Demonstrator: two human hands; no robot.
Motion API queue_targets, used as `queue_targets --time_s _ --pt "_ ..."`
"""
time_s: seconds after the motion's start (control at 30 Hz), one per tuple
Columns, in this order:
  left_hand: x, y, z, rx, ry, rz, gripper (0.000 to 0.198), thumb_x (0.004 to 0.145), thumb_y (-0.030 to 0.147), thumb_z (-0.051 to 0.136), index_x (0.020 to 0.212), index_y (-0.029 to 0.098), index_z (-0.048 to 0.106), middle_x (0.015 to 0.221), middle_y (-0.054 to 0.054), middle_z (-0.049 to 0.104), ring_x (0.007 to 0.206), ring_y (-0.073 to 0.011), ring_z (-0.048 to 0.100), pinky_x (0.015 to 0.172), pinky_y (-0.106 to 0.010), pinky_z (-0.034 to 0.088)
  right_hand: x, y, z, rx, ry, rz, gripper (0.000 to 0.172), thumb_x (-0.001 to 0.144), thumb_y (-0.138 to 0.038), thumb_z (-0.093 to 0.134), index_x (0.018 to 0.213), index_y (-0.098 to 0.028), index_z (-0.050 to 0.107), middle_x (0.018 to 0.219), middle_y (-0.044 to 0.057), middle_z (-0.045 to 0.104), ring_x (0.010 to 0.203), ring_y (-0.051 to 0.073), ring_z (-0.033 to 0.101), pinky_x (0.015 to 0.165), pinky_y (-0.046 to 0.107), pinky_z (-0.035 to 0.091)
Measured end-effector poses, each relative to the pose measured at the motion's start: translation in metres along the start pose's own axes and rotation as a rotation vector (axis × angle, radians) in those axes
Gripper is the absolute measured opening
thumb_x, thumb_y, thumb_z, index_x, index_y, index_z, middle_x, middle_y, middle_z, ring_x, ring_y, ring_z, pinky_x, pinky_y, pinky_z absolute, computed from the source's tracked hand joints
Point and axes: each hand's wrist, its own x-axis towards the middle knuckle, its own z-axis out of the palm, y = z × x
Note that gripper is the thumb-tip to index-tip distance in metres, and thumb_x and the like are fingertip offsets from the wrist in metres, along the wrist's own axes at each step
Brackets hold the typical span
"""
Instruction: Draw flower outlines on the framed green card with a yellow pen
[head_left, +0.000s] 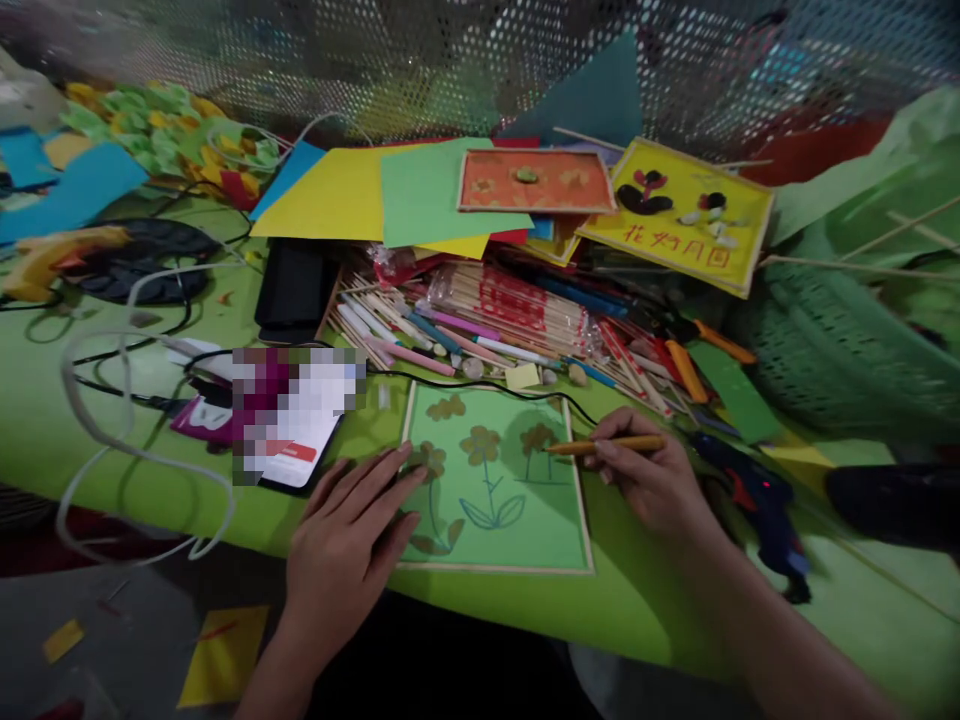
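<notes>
A green picture card with a pale stick frame lies at the table's front edge. It bears brown flower shapes with dark drawn stems and leaves, and a brown cloud-like shape at its top. My left hand rests flat on the card's left side, fingers stretched out. In my right hand is an orange pen, gripped between thumb and fingers. Its tip is at the brown shape on the card's upper right; I cannot tell whether it touches. Drawn lines stand below that shape.
Behind the card lie several pens, sticks and wrapped bundles. A dark glue gun lies right of my right hand, near a green basket. At left are a phone and a looping white cable. Coloured sheets and framed pictures stand behind.
</notes>
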Motion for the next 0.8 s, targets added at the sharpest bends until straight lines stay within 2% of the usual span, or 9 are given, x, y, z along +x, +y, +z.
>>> queue_targets --time_s 0.23,0.57,0.8 --pt "0.0029 0.0010 -0.0017 0.006 -0.011 0.010 0.039 0.100 0.023 0.054 0.138 0.027 0.060 0.148 -0.003 0.060 0.129 -0.0241 0.062 0.113 -0.044 0.039 -0.0010 0.0049 0.0001 -0.192 -0.045 -0.094 0.010 0.086 -0.028 0.079 0.085 -0.022 0.070 0.069 -0.001 0.066 0.054 0.010 0.054 0.048 0.021 0.042" --pt "0.0017 0.0018 -0.0013 0.009 -0.006 -0.002 0.040 0.099 0.023 0.056 0.139 0.028 0.060 0.148 -0.003 0.060 0.129 -0.0247 0.063 0.113 -0.045 0.040 -0.0015 0.0003 0.0044 -0.347 -0.046 -0.114 0.012 0.087 -0.030 0.076 0.085 -0.022 0.068 0.068 0.000 0.066 0.053 0.012 0.052 0.048 0.025 0.041" --pt "0.0002 0.0007 0.0007 0.019 -0.012 0.003 0.040 0.100 0.024 0.055 0.140 0.029 0.058 0.149 -0.002 0.059 0.130 -0.0235 0.062 0.112 -0.046 0.040 -0.0039 -0.0021 0.0071 -0.356 -0.058 -0.125 0.014 0.085 -0.033 0.077 0.082 -0.022 0.068 0.067 0.000 0.064 0.053 0.013 0.052 0.049 0.027 0.041"
